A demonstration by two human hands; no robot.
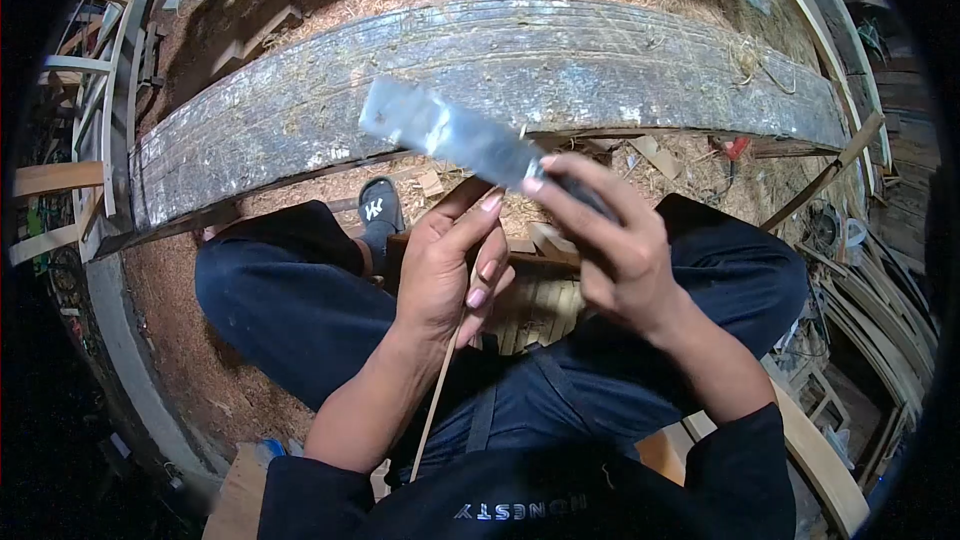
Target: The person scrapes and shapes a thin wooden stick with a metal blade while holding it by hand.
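Note:
My right hand (625, 245) is closed around the dark handle of a broad, square-ended knife (430, 125), its shiny blade pointing to the upper left. The blade is a little blurred and overlaps the near edge of the plank in this view. Just left of it, my left hand (440, 265) grips a thin, pale wooden strip (436, 400) between thumb and fingers. The strip runs down from that hand toward my chest, and a short end of it shows above the fingers, by the blade's lower edge.
A weathered, paint-spotted plank (560, 70) spans the space in front of my knees. Wood shavings (200, 340) and offcuts cover the floor. Curved wooden strips (880, 330) are stacked at right, and a ladder-like frame (105, 120) stands at left. A sandal (380, 205) is on my foot.

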